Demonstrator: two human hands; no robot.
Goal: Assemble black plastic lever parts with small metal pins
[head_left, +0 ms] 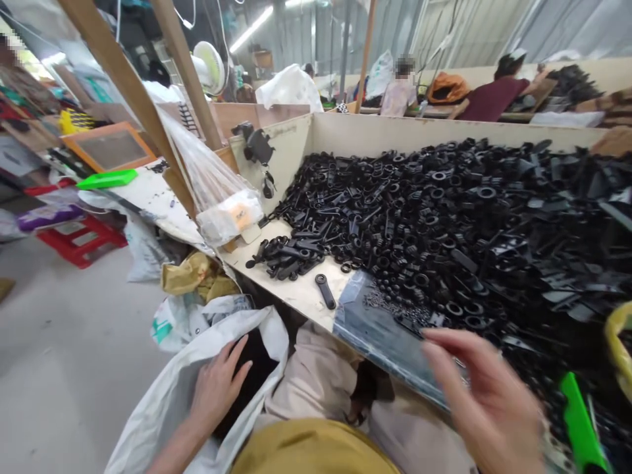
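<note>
My left hand (220, 378) is in the mouth of a white sack (172, 388) beside my leg, fingers stretched out and apart, nothing in them. Dark contents (254, 362) show inside the sack. Slightly blurred, my right hand (494, 401) hovers over the near edge of the bench, thumb and forefinger tips together; whatever they may hold is too small to make out. Below it lies a dark grey sheet (380, 329) taped at the bench edge, with tiny black bits on it. One flat black lever-shaped part (325, 291) lies alone on the pale bench top.
A large heap of black plastic parts (419, 197) fills the walled bench. A smaller pile (291, 255) sits at its left. At right are a green tool handle (582, 421) and a yellow rim (617, 349). A red stool (81, 237) stands left; people work behind.
</note>
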